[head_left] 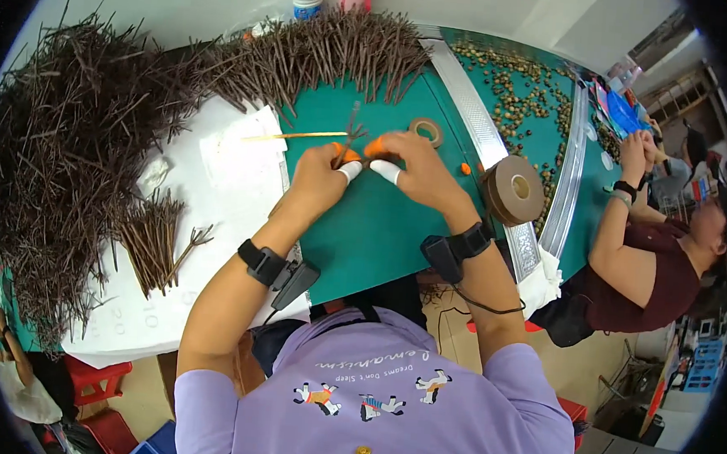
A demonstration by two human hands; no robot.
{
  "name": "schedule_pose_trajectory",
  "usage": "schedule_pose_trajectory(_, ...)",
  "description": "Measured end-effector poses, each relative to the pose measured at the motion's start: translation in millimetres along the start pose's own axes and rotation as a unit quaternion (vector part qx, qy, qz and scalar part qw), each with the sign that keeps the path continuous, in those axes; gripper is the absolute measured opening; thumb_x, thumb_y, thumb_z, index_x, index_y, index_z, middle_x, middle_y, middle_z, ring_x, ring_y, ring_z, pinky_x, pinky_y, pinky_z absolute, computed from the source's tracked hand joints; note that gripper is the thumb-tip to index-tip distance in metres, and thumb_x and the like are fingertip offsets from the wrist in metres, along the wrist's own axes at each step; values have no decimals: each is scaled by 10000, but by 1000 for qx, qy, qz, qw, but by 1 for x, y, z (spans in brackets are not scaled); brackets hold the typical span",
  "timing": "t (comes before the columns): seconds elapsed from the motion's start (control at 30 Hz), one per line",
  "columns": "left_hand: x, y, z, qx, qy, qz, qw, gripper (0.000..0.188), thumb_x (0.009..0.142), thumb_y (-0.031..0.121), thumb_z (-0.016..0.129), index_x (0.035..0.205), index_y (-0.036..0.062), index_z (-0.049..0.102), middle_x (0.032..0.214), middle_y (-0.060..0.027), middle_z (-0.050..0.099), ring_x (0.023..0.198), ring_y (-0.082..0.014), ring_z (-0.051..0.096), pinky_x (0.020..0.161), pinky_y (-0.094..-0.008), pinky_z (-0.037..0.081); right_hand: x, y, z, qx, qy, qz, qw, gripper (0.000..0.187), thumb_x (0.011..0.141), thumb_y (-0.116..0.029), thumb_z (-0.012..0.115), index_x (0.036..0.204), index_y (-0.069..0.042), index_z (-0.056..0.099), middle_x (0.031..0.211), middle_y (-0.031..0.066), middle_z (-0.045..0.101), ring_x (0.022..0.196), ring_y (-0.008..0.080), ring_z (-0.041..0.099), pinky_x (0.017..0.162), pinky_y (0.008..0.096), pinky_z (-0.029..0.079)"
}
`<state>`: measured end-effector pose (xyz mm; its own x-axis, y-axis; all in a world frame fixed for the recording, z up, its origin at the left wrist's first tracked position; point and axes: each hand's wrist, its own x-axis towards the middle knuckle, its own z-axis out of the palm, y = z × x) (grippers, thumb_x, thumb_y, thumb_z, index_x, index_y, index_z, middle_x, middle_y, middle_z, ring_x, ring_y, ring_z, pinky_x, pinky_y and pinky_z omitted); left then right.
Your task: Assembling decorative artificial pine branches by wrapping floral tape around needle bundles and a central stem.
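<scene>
My left hand (321, 179) pinches a brown branched twig (354, 133), its forked tips pointing away from me. Close beside it, my right hand (421, 171) has its fingertips pressed together. A dark sliver shows between the two hands, but what the right fingers grip is too small to make out. Orange and white covers sit on finger and thumb tips of both hands. Just beyond the left hand lies a thin wooden stick (296, 135). A small brown tape roll (426, 131) rests beyond the right hand, and a larger brown roll (514, 190) stands to its right.
Heaped brown twigs (68, 151) cover the left side and back edge. A smaller twig bundle (150, 243) lies on white paper (220, 260). Metal rails (475, 101) flank scattered beads (525, 100) on the green table (361, 260). Another person (654, 245) works at right.
</scene>
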<state>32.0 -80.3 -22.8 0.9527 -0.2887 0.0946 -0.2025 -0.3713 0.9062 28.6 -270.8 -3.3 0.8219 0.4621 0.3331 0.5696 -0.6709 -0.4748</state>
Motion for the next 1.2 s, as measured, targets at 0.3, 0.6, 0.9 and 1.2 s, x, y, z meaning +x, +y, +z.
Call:
schedule_pose_trajectory(0.3, -25, 24, -22, -150, -29, -148, 977, 129, 813, 83, 558, 909, -3, 569, 734, -62, 622, 465, -34, 369, 423, -179, 304, 25, 35, -27, -226, -45, 202, 952, 290, 776, -91, 489, 1063, -135, 500, 832, 119, 614, 764, 320, 586, 602, 426, 448)
schedule_pose_trajectory(0.6, -90, 18, -74, -185, -7, -217, 958, 141, 827, 74, 518, 910, -27, 572, 738, -60, 632, 462, -36, 390, 404, -184, 319, 53, 53, -26, -314, -48, 223, 922, 338, 771, -57, 458, 1098, -139, 485, 852, 121, 612, 820, 323, 574, 648, 430, 452)
schedule_pose_trajectory(0.9, -100, 12, -78, -226, 11, -216, 950, 156, 842, 94, 510, 928, -21, 573, 738, -48, 629, 448, -32, 344, 400, -178, 293, 53, -64, 31, 118, -118, -152, 974, 209, 764, -167, 612, 920, -32, 582, 821, 75, 597, 781, 217, 549, 692, 316, 436)
schedule_pose_trajectory(1.2, -100, 15, -76, -253, 8, -206, 945, 149, 835, 101, 519, 901, -16, 584, 721, -42, 623, 451, -30, 336, 405, -185, 292, 45, -66, 20, 263, -194, 44, 944, 105, 764, -90, 623, 771, -1, 567, 672, -2, 516, 615, 55, 455, 553, 197, 368)
